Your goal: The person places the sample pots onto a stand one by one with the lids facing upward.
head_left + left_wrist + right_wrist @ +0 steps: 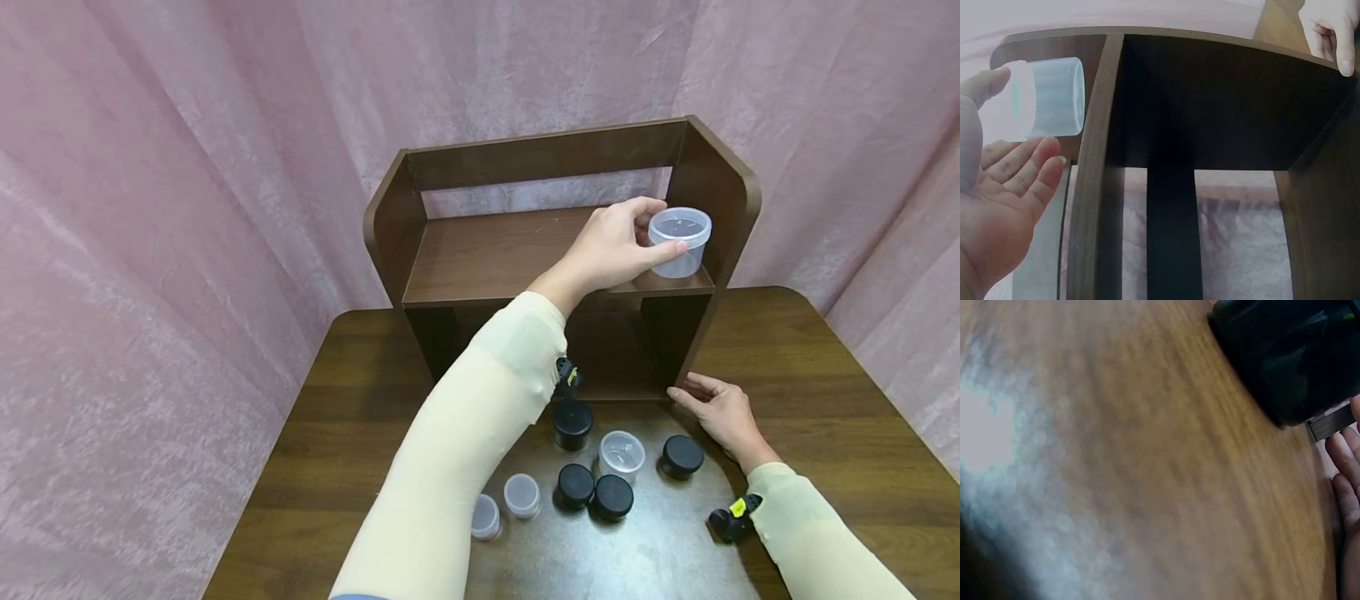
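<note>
We see the left hand [611, 247] raised to the upper board of a small dark wooden shelf [487, 254] that stands at the back of the desk [810, 392]. Its thumb and fingers are curled round a clear plastic tub [680, 242] with a lid, which sits at the right end of that upper board, close to the shelf's right side panel; we cannot tell whether its base rests on the board or is held just above it. In the left wrist view the same tub [1047, 97] shows beyond the shelf's edge, with the thumb above it and the other fingers [1029, 165] spread loosely below. The right hand [716, 412] lies low on the desk with its fingers straight and relaxed, its fingertips touching the bottom front corner of the shelf's right panel; it holds nothing. Just beside it sits a black-lidded jar [682, 456], which fills the upper corner of the right wrist view [1291, 353]. On the desk in front of the shelf we also count another clear tub [622, 454], three more black jars [573, 423] [575, 486] [613, 497] and two small clear pots [521, 495] [485, 517] partly hidden by the left sleeve [457, 467]. A pink curtain [187, 167] hangs behind.
</note>
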`<control>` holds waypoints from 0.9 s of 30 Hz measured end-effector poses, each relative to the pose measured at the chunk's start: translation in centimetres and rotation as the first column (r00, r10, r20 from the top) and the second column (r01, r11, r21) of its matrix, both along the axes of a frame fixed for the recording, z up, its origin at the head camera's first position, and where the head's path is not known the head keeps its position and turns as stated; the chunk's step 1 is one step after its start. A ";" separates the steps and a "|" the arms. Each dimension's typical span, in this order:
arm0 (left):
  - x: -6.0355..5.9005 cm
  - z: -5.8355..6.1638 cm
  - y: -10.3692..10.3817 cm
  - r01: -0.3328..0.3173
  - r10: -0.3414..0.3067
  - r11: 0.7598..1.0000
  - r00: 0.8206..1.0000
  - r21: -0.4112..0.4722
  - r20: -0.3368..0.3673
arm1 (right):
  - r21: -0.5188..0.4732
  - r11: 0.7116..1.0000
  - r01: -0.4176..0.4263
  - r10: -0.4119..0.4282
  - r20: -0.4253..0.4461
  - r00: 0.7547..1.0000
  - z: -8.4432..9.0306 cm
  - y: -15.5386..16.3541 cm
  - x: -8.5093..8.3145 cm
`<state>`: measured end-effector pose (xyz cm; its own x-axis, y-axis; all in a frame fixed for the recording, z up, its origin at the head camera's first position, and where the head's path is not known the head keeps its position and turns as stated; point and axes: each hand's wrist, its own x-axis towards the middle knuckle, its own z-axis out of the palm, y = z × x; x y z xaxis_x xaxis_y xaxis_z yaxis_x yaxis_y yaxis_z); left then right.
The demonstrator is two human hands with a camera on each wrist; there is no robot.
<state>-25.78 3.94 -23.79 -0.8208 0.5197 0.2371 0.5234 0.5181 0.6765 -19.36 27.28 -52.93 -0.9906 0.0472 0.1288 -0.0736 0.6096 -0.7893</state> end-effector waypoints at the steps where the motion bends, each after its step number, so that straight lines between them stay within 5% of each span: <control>1: -0.1 -0.1 0.2 -0.011 0.011 1.000 1.000 -0.003 0.005 | 0.000 1.000 -0.001 0.001 -0.001 1.000 0.0 0.0 0.0; 17: -0.4 -2.7 1.7 -0.046 0.049 0.995 0.999 0.091 -0.024 | 0.008 1.000 0.004 -0.004 -0.013 1.000 0.0 -0.1 0.2; 27: -0.2 -3.0 1.7 -0.044 0.044 0.989 0.999 0.142 0.002 | -0.006 1.000 -0.008 0.008 -0.034 0.999 0.5 -0.2 0.5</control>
